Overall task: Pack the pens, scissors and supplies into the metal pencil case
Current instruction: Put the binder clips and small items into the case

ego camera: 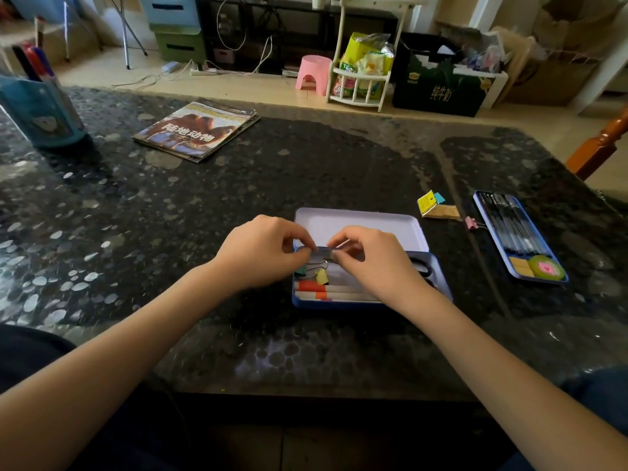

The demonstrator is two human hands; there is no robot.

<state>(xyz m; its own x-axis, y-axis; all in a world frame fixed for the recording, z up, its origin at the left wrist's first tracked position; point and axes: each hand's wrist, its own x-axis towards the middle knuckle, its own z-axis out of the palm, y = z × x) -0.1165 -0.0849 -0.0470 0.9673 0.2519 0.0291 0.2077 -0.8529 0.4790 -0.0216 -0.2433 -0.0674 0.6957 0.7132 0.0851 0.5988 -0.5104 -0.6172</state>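
Both hands, left hand [265, 249] and right hand [370, 256], pinch a small grey item [323, 254] over the open metal pencil case [438, 273] on the desk [204, 232]; each grip is clamped on it. Better to lay it flat beside the binder clips [314, 270].

The scene is lit unevenly; daylight is seen on the floor [238, 85] at the far side, while the near foreground is left dim; pale glare is spread over the glossy dark table [102, 232], brightest at its left part; the open tin lid [356, 222] is rendered bright; strong wide-angle bending is shown toward the edges; the blue holder [40, 113] at the left edge is blurred; the centre is kept fairly sharp.
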